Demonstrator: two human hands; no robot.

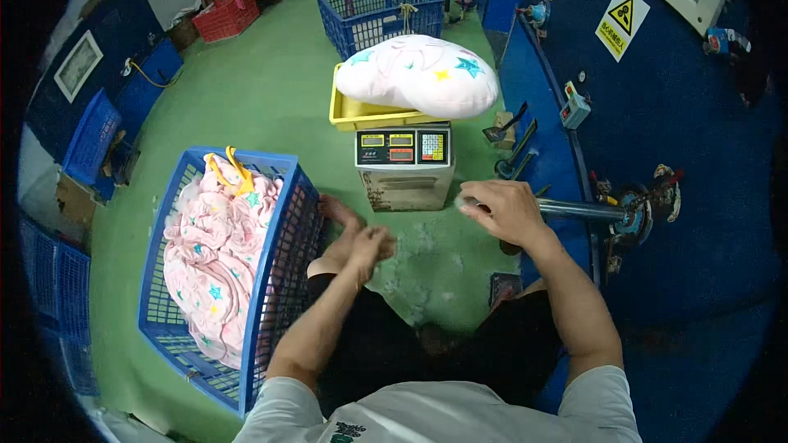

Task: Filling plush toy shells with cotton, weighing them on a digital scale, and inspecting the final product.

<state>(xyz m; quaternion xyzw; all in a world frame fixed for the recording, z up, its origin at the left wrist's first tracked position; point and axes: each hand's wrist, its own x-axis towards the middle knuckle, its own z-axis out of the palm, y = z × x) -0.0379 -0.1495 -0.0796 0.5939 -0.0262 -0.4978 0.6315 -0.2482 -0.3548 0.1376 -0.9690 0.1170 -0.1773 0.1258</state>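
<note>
Left of the scale [406,148], a large blue basket [268,279] keeps limp pink covers [217,271] together, seemingly for easy reach. The plump white cushion [419,74] lies above the scale, long axis left to right, right end overhanging the yellow tray [348,121] that apparently steadies its bulk. Nearer the person than the scale, the right hand [502,205], beside a metal tube [583,209], and left hand [371,249] both look curled; I cannot tell whether either grip is fully closed or holds anything.
</note>
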